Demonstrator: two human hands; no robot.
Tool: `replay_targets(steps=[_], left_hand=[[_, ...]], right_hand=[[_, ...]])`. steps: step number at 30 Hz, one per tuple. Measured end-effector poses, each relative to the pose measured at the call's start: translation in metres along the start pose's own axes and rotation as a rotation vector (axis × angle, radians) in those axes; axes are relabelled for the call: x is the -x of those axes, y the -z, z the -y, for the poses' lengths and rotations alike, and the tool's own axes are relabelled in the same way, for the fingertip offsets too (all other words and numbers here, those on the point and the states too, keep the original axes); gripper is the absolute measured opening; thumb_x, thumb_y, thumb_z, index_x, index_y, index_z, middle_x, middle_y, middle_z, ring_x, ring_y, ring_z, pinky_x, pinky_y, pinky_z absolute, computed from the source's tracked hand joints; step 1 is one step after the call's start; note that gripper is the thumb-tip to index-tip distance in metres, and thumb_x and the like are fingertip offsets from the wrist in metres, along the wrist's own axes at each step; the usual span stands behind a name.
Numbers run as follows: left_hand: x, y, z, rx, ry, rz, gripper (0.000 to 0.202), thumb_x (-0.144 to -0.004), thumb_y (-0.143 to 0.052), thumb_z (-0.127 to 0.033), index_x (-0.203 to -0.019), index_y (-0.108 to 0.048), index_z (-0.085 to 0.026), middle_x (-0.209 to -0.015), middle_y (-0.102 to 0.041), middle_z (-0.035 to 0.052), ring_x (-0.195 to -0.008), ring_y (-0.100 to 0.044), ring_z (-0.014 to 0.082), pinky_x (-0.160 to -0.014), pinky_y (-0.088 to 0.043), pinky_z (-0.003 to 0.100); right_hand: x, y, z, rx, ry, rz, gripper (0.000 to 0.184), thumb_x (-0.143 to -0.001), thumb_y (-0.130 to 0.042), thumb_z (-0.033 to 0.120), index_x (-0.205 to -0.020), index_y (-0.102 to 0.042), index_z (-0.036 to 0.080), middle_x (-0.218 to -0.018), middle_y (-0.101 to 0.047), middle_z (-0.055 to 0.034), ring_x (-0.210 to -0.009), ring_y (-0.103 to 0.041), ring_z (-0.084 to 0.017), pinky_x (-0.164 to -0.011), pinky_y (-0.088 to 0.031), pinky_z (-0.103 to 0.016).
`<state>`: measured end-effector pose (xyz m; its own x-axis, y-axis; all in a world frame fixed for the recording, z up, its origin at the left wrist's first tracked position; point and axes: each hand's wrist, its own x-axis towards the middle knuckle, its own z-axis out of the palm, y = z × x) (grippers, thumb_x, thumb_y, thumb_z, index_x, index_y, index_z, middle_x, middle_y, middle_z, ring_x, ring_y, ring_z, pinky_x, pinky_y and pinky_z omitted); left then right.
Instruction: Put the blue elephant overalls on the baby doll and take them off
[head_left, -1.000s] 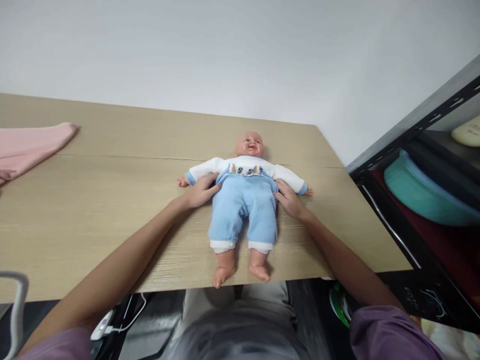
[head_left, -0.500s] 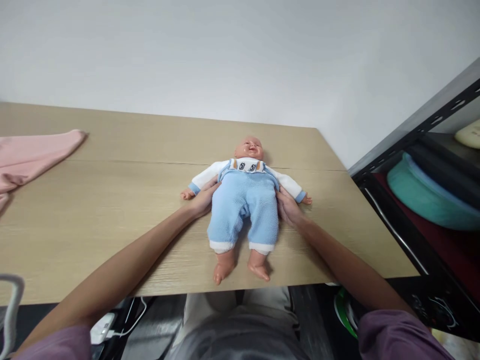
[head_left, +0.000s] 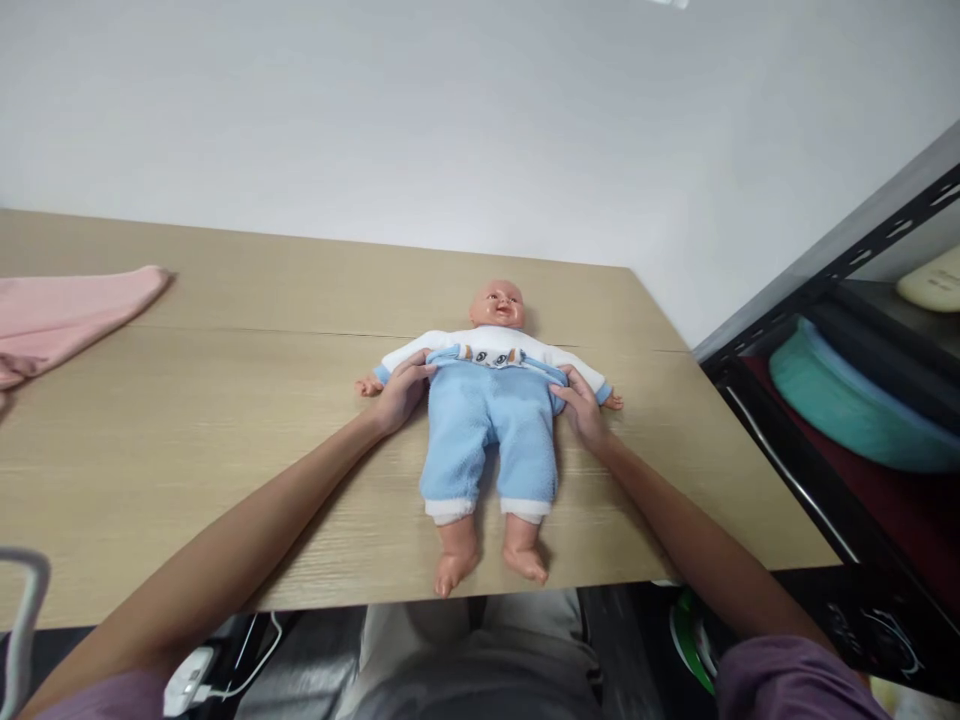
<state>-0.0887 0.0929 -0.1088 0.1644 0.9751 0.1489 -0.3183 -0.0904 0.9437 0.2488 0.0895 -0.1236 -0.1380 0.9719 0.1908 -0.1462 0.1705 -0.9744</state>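
A baby doll (head_left: 501, 305) lies face up on the table, head away from me, arms spread and bare feet near the front edge. It wears a white top (head_left: 559, 356) with blue cuffs and fuzzy blue trousers (head_left: 491, 400) with white hems. Eye-like patches mark the middle of the trousers' upper edge. My left hand (head_left: 405, 390) pinches that edge at the doll's side, on the left. On the right, my right hand (head_left: 585, 408) grips the same edge, thumb on top. Between my hands the edge is stretched wide across the chest.
Pink cloth (head_left: 75, 312) lies at the table's far left. A black shelf rack (head_left: 847, 268) stands along the right side, holding a teal fabric item (head_left: 847, 400). A white charger and cable (head_left: 191, 680) sit below the table's front edge.
Both hands have taken hold of the trousers' upper edge and spread it outward. The edge now sits lower on the chest, with more white top showing. The doll's legs lie slightly nearer me.
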Motion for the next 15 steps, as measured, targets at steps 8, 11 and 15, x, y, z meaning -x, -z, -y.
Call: replay_targets(steps=[8,11,15], left_hand=[[0.001,-0.005,0.003,-0.112,-0.047,-0.093,0.029,-0.088,-0.084,-0.045,-0.098,-0.068,-0.023,-0.097,-0.066,0.0003,-0.093,-0.059,0.0219,-0.088,-0.050,0.033],[0.001,-0.007,0.001,-0.145,-0.074,-0.122,0.028,-0.089,-0.081,-0.046,-0.095,-0.067,-0.023,-0.094,-0.063,-0.0005,-0.090,-0.056,0.0211,-0.087,-0.048,0.032],[0.001,-0.010,-0.003,-0.180,-0.091,-0.157,0.032,-0.092,-0.079,-0.051,-0.089,-0.064,-0.023,-0.086,-0.056,-0.0016,-0.082,-0.050,0.0195,-0.081,-0.045,0.031]], right_hand=[[-0.001,-0.020,0.002,-0.066,0.127,-0.052,0.026,-0.078,-0.066,0.046,-0.097,-0.062,0.028,-0.093,-0.060,-0.0006,-0.092,-0.058,-0.025,-0.094,-0.052,-0.040],[-0.005,-0.025,0.002,-0.070,0.099,-0.099,0.023,-0.082,-0.066,0.046,-0.096,-0.061,0.028,-0.096,-0.065,-0.0010,-0.097,-0.062,-0.026,-0.100,-0.052,-0.041],[-0.010,-0.024,-0.004,-0.018,0.084,-0.160,0.025,-0.091,-0.073,0.050,-0.101,-0.063,0.029,-0.102,-0.068,0.0005,-0.105,-0.063,-0.024,-0.107,-0.049,-0.037]])
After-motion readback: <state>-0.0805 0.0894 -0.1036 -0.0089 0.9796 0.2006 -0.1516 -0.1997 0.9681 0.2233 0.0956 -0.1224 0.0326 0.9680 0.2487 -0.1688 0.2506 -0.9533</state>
